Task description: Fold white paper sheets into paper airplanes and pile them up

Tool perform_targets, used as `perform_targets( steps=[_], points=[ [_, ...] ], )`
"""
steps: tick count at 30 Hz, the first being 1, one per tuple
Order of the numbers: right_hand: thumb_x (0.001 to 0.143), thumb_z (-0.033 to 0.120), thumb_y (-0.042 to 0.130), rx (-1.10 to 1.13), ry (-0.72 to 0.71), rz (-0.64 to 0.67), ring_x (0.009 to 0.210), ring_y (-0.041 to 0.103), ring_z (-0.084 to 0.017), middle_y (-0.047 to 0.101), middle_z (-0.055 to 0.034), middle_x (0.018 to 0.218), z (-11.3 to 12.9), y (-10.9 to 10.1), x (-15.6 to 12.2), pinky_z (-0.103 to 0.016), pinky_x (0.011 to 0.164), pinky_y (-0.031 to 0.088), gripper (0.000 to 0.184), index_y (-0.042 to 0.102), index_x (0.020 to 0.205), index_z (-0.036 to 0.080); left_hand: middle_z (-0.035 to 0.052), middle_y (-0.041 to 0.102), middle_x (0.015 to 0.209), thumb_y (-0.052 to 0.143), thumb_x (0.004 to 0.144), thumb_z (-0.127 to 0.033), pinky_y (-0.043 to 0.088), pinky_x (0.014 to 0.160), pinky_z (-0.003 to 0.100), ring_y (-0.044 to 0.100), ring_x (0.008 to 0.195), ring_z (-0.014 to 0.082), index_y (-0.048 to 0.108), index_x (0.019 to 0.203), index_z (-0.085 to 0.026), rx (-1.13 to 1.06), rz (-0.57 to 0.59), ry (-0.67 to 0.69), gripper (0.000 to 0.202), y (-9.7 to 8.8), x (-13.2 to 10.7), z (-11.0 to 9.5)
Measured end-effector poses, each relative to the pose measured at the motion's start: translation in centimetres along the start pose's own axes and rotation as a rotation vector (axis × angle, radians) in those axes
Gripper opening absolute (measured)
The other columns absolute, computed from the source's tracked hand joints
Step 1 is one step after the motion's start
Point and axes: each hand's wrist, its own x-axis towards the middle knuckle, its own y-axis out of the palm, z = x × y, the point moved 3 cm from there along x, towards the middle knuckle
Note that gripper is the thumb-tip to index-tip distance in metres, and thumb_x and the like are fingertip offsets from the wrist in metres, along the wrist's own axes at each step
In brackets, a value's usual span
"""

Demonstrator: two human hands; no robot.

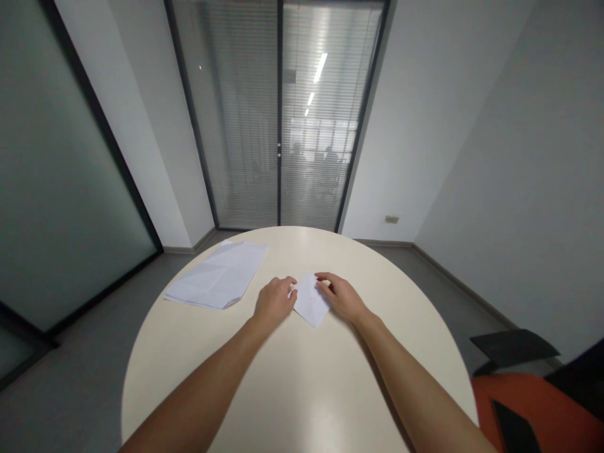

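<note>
Our left grip (275, 300) and right grip (344, 298) pinch the folded paper (312, 307); sheets (219, 275) lie leftward, a chair (533, 402) rightward.

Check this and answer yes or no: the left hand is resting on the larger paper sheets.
No, the left hand is at the small folded paper, while the larger paper sheets lie apart, farther left.

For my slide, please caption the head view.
Left hand and right hand at a folded paper on a table, larger paper nearby.

one head-worn view, near above a round table (292, 377), facing forward and down, toward glass panels (325, 138) beyond
</note>
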Motion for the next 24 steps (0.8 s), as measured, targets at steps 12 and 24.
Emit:
perform_targets(
  steps=[12,24],
  points=[
    [0.098,0.025,0.051,-0.138,-0.373,0.170,0.123,0.060,-0.026,0.068,-0.0108,0.130,0.3,1.1,-0.3,-0.050,0.111,0.040,0.033,0.070,0.124,0.024,0.0084,0.060,0.141,0.049,0.095,-0.018,0.041,0.112,0.040,0.053,0.131,0.0211,0.058,0.134,-0.022,-0.060,0.063,0.321,0.040,1.3,0.0,0.0],
    [0.093,0.019,0.053,-0.173,-0.357,0.223,0.118,0.063,-0.026,0.072,-0.0073,0.122,0.5,0.6,-0.1,-0.044,0.105,0.047,0.031,0.075,0.114,0.025,0.0073,0.057,0.145,0.046,0.098,-0.025,0.042,0.109,0.044,0.051,0.125,0.0260,0.060,0.135,-0.020,0.037,0.172,0.344,0.040,1.8,-0.3,0.4]
  ],
)
